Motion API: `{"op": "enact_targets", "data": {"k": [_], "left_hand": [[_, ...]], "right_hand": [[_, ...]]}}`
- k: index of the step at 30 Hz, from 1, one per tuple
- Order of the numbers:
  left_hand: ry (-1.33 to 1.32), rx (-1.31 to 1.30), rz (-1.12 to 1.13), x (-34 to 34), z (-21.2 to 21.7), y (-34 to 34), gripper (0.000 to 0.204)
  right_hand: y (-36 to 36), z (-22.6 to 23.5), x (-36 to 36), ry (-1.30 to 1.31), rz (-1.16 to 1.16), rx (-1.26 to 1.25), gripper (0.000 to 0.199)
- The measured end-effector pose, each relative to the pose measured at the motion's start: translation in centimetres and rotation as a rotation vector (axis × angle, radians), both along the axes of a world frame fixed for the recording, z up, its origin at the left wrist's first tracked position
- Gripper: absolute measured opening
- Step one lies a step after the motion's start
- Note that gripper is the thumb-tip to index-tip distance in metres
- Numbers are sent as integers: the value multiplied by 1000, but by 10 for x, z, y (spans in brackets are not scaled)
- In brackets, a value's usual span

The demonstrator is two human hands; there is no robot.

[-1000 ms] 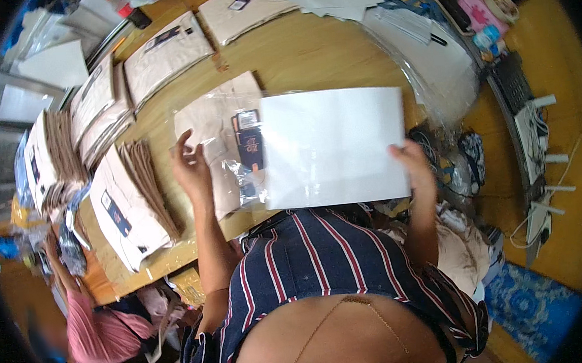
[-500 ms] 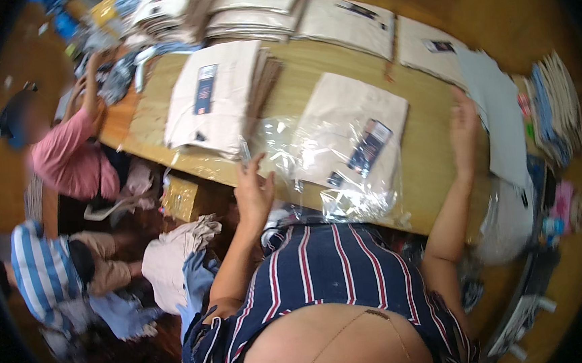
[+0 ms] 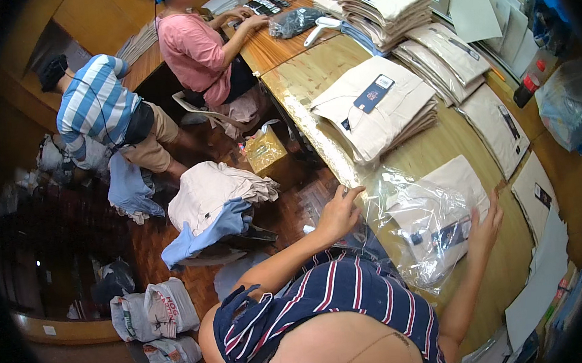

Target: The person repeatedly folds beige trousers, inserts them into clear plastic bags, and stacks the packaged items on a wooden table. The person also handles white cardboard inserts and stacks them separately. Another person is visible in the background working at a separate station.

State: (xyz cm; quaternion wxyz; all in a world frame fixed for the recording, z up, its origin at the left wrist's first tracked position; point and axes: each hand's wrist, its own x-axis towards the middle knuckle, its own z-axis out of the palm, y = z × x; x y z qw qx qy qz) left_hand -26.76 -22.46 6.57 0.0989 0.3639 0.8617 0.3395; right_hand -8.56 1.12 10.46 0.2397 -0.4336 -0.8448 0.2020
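Beige folded trousers with a dark label lie on the table, partly in and under a clear plastic bag. At the bag's left end is my left hand, fingers curled and index finger pointing right. A small greyish thing seems to show between its fingers; I cannot make out its kind. My right hand rests at the right edge of the bag and trousers, its fingers spread. Beyond my left hand stands a stack of folded beige trousers, a dark blue tag on top.
More trouser stacks stand along the table's far side, near a white handheld tool. A person in pink works at the table's far left; another in stripes bends nearby. Draped clothes, a taped box and sacks stand left.
My view has swung left, showing more floor and both people. My right hand has come in from the table's right side to the bagged trousers. My left hand stays by the bag's left end.
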Motion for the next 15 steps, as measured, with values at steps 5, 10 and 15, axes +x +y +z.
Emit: {"op": "enact_targets", "data": {"k": [5,10,15], "left_hand": [[-67,-7,-60,-1,9,9,44],[-71,-38,-84,-3,10,13,45],[-56,-7,-106,-4,4,9,45]], "right_hand": [[-92,-2,19,-260,-22,261,82],[-102,-22,44,-293,-298,111,83],[-91,-44,69,-94,-303,-14,69]]}}
